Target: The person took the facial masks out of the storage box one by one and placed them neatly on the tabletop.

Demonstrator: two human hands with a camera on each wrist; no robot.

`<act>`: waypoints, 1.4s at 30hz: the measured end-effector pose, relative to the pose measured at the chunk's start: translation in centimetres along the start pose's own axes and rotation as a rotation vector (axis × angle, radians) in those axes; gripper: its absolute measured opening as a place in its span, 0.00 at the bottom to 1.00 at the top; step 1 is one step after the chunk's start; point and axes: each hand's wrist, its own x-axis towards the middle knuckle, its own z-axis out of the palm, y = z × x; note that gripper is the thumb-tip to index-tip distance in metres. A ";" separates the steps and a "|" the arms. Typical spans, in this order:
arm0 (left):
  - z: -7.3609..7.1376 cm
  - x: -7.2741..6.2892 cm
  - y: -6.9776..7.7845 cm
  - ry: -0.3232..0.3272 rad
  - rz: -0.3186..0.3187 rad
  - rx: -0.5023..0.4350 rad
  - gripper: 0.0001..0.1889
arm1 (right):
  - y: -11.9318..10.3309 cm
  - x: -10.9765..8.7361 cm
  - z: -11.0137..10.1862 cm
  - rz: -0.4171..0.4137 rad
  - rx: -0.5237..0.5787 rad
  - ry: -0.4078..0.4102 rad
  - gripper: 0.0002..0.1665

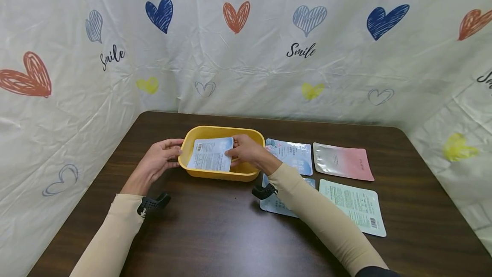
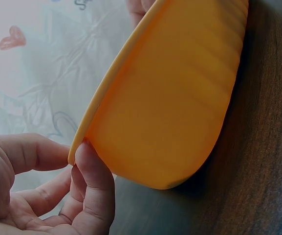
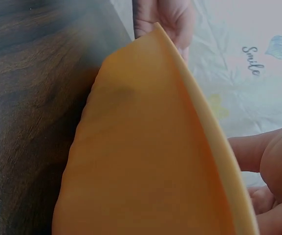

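Observation:
A yellow plastic basket (image 1: 221,175) sits on the table toward the back. My left hand (image 1: 160,159) pinches its left rim between thumb and fingers; the left wrist view shows this grip (image 2: 94,191) up close. Inside the basket lies a pale blue-and-white face mask packet (image 1: 210,154), printed side up and leaning. My right hand (image 1: 247,151) reaches over the basket's right part and holds the packet's right edge, thumb on its front. In the right wrist view, the basket's side wall (image 3: 131,137) hides part of this hand (image 3: 277,171).
Right of the basket lie a blue packet (image 1: 297,154), a pink-and-silver packet (image 1: 342,160), a pale green packet (image 1: 355,204) and a light blue packet (image 1: 274,202) partly under my right forearm. A white curtain (image 1: 261,54) with hearts hangs behind the dark wooden table (image 1: 215,234).

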 end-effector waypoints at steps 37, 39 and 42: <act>0.0 0.0 0.0 0.007 0.010 0.022 0.26 | -0.7 -7.4 -5.7 -0.162 0.110 0.040 0.20; 0.0 -0.1 0.0 0.006 0.016 0.026 0.27 | -0.6 -8.1 -6.1 -0.163 0.114 0.042 0.20; -0.1 -0.1 0.0 0.002 0.024 0.029 0.27 | -0.3 -9.2 -6.7 -0.164 0.112 0.051 0.21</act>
